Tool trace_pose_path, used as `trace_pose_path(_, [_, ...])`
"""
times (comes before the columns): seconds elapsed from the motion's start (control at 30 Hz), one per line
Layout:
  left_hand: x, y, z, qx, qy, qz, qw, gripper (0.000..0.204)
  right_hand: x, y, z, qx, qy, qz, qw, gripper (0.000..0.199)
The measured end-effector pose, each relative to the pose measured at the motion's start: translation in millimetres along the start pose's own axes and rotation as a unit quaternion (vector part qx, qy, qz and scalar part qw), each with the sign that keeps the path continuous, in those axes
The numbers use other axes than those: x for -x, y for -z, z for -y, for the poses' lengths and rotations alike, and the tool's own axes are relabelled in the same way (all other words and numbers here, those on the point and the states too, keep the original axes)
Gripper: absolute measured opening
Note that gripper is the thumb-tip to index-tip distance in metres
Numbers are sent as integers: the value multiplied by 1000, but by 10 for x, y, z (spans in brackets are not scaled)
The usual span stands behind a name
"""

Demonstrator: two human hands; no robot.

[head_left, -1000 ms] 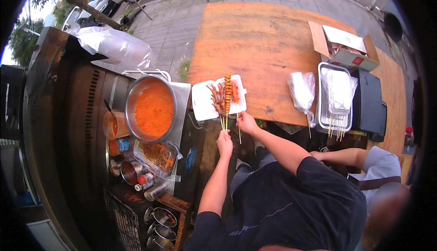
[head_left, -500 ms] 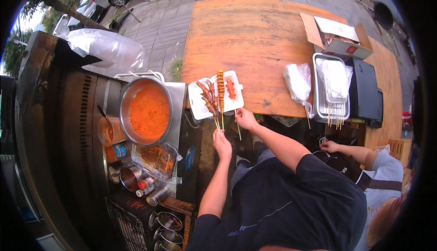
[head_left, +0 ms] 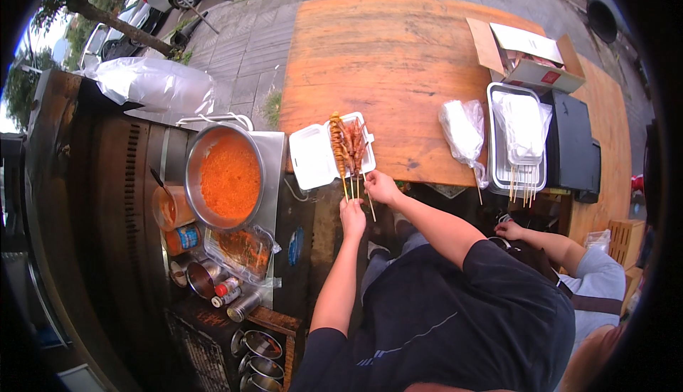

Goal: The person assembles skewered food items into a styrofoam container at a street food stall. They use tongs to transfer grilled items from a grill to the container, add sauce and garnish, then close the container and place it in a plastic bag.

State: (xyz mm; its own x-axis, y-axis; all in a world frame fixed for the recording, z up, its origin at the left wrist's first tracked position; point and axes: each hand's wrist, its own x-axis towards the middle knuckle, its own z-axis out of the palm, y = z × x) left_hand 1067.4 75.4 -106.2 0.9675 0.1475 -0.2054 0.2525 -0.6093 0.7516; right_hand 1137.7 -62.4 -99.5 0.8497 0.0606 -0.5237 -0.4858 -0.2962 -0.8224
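My left hand (head_left: 351,215) is closed around the stick ends of several skewers. Among them are a long yellowish spiral-cut skewer (head_left: 337,139) and dark reddish meat skewers (head_left: 351,149), their food parts lying over the right half of an open white foam box (head_left: 313,156). Just right of it, my right hand (head_left: 383,187) pinches the thin stick of another skewer (head_left: 371,208); its food end overlaps the others in the box, so I cannot tell it apart clearly. The box sits at the near left corner of the wooden table (head_left: 384,57).
At left, a steel pot (head_left: 262,178) of orange-red seasoning stands by a covered tray (head_left: 242,253) and jars (head_left: 183,237). Rightward are a plastic bag (head_left: 462,136), a metal tray (head_left: 492,157) with skewers and an open carton (head_left: 526,75). Another person's hand (head_left: 509,230) is at right.
My left hand has brought its meat skewers and the spiral one rightward, from the box's left half onto its right half, beside the red skewer. My right hand keeps its stick, barely moved.
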Motion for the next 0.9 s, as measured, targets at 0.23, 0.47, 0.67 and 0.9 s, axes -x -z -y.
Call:
trace_pose_path(0.23, [63, -12, -104, 14, 3, -123, 992, 21, 80, 57, 96, 0, -39, 51, 998, 30])
trace_pose_path(0.47, [97, -57, -164, 299, 237, -47, 923, 32, 32, -75, -84, 17, -25, 58, 998, 33])
trace_pose_path(0.67, [57, -80, -177, 403, 264, 92, 872, 31, -67, -128, -194, -29, -100, 25, 994, 30])
trace_pose_path(0.9, [-225, 85, 102, 462, 327, 17, 824, 69, -22, 112, -125, -61, -89, 50, 993, 31])
